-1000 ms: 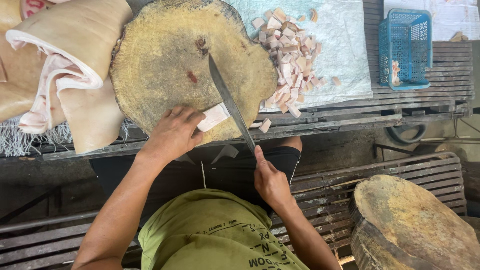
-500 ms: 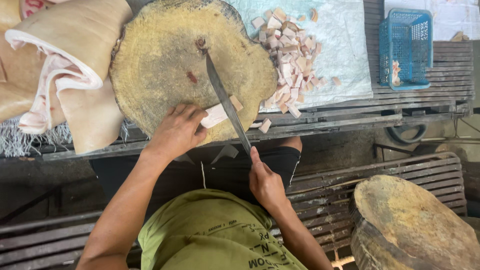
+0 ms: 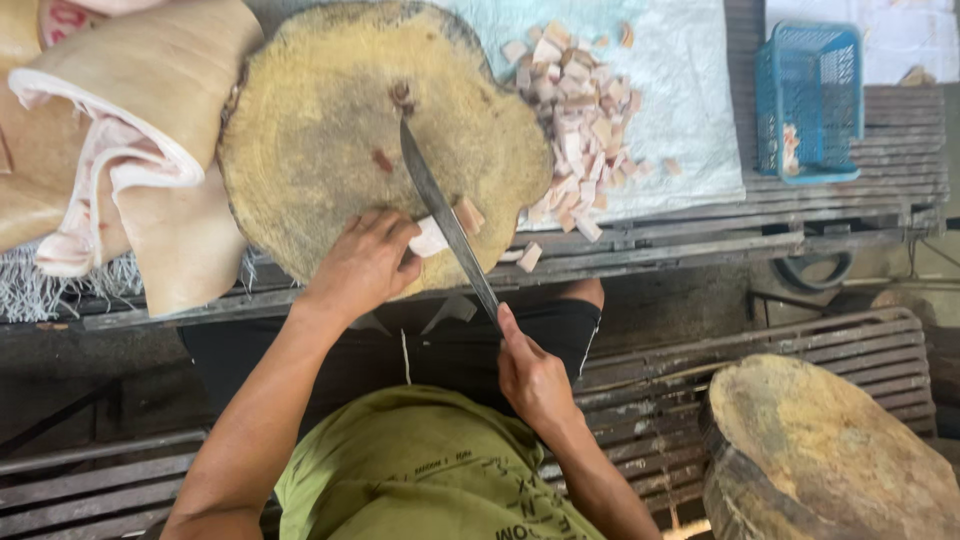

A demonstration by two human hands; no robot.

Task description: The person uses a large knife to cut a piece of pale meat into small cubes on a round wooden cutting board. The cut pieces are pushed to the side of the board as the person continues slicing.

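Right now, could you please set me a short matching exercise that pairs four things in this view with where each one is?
Things:
1. knife
2. blue basket
3. pile of cut pieces
4. second wooden block

Places:
A. on the pale sheet, right of the round chopping block
B. lower right, on the slatted bench
C. far right of the table, at the sheet's edge
D. in the right hand, blade across the round chopping block beside the left hand

Pairs: 1-D, 2-C, 3-A, 4-B
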